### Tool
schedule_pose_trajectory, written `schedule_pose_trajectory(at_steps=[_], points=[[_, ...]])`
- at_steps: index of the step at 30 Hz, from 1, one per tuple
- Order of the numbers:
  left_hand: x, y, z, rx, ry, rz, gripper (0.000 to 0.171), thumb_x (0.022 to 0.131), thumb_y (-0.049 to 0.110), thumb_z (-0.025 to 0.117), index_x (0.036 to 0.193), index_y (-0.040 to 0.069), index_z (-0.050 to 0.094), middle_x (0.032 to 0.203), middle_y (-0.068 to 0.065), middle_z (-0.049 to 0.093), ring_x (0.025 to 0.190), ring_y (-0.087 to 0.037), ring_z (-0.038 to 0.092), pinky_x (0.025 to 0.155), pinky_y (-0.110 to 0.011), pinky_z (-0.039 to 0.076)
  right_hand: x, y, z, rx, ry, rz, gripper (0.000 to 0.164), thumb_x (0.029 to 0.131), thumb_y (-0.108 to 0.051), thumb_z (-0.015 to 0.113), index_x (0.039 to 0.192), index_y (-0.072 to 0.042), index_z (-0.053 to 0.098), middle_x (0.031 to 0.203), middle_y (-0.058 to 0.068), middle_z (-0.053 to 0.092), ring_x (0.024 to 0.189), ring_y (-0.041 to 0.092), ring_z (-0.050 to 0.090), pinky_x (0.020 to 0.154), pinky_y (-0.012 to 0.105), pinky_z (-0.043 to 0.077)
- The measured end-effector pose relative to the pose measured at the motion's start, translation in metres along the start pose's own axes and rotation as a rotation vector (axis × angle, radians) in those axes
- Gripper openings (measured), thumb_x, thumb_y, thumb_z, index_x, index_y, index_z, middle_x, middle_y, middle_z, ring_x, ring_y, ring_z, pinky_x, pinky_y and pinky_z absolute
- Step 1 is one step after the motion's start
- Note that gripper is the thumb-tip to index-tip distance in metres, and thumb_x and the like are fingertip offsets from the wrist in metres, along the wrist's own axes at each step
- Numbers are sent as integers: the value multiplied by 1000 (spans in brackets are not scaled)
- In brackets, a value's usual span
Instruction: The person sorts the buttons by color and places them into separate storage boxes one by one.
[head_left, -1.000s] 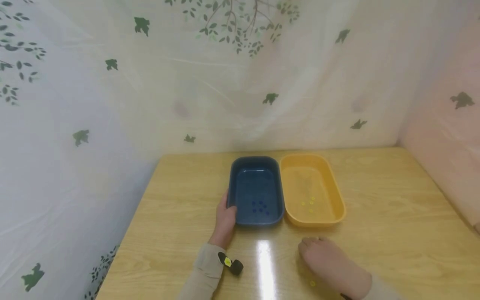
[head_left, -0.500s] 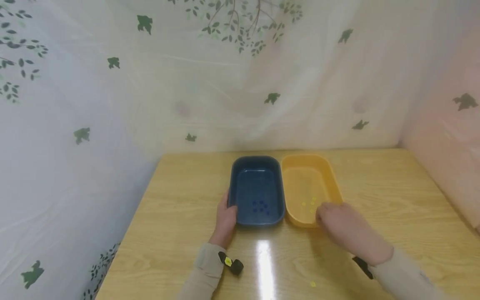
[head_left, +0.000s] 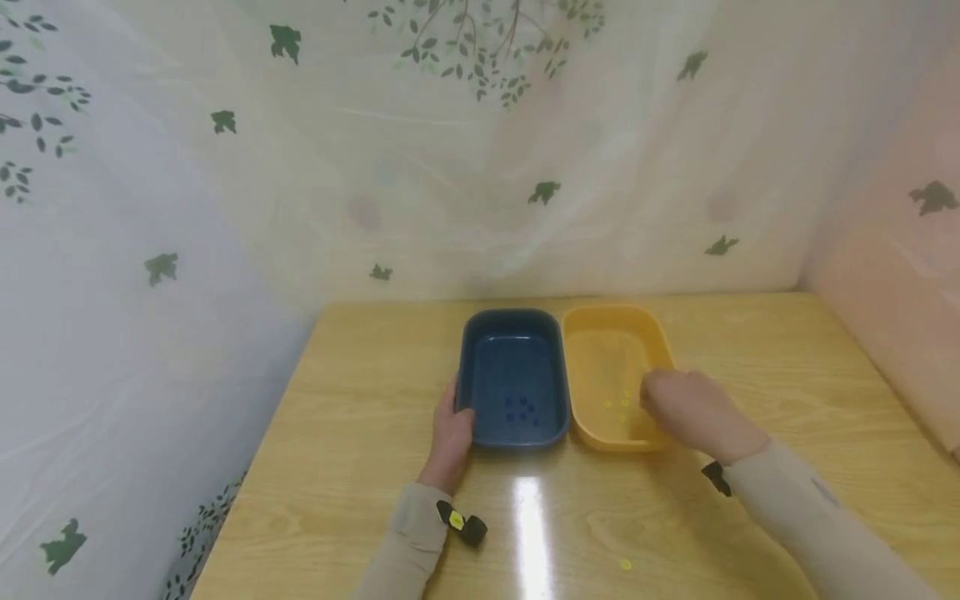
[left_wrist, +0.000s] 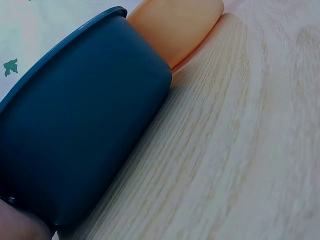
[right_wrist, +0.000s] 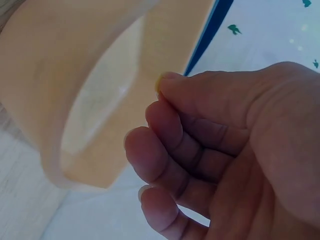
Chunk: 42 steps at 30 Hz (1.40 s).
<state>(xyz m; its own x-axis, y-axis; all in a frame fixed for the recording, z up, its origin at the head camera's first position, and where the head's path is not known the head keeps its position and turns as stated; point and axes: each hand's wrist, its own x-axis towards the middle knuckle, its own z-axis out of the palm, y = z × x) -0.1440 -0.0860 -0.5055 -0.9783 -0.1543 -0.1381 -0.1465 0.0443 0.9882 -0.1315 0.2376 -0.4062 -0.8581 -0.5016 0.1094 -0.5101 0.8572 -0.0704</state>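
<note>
My left hand (head_left: 452, 437) grips the near left side of a dark blue tray (head_left: 512, 323), thumb at its edge. Several small round blue buttons (head_left: 522, 402) lie inside it. Against its right side stands a yellow tray (head_left: 596, 440) with several small yellow buttons (head_left: 625, 402). Over the right side of this yellow tray is my right hand (head_left: 693, 412). In the right wrist view, its thumb and index fingertip pinch a small yellow button (right_wrist: 159, 83), mostly covered by the fingers. The other fingers are loosely curled.
A single yellow button (head_left: 626, 565) lies on the wooden table (head_left: 360, 450) near the front edge of the view. Behind the table hangs a pale curtain (head_left: 450, 208) printed with leaves and birds. Straps with small devices sit on both wrists.
My right hand has moved forward from the table in front to over the yellow tray's right side, uncovering the loose yellow button on the table. My left hand keeps its grip on the blue tray.
</note>
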Motion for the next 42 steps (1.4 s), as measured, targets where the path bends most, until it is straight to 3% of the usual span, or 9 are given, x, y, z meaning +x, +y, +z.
schedule_pose_trajectory(at_steps=[8, 15, 35, 42], points=[[-1, 1, 1, 13, 12, -8, 73, 83, -7, 43, 152, 16, 33, 155, -9, 33, 142, -32, 26, 116, -51, 20, 5, 4, 6, -9, -6, -29, 24, 80, 4, 61, 68, -13, 49, 61, -3, 40, 52, 14, 38, 42, 28, 36], [0, -1, 2, 15, 20, -41, 74, 84, -8, 43, 152, 16, 32, 155, -10, 32, 143, -34, 25, 116, -53, 20, 9, 7, 15, -49, 12, -52, 26, 76, 4, 62, 65, -14, 47, 60, -3, 41, 52, 14, 40, 40, 34, 40], [0, -2, 3, 10, 13, -38, 73, 84, -7, 43, 153, 16, 32, 155, -9, 32, 142, -33, 27, 115, -52, 22, 15, 13, 22, -33, -24, 0, 21, 77, -1, 64, 68, -13, 50, 62, -1, 45, 52, 15, 42, 42, 37, 41], [1, 2, 3, 19, 13, -33, 74, 84, -7, 43, 153, 16, 31, 155, -9, 32, 142, -33, 27, 115, -52, 22, 16, 15, 22, -42, 11, -28, 23, 77, 0, 62, 67, -14, 48, 61, -2, 43, 51, 15, 41, 41, 36, 40]])
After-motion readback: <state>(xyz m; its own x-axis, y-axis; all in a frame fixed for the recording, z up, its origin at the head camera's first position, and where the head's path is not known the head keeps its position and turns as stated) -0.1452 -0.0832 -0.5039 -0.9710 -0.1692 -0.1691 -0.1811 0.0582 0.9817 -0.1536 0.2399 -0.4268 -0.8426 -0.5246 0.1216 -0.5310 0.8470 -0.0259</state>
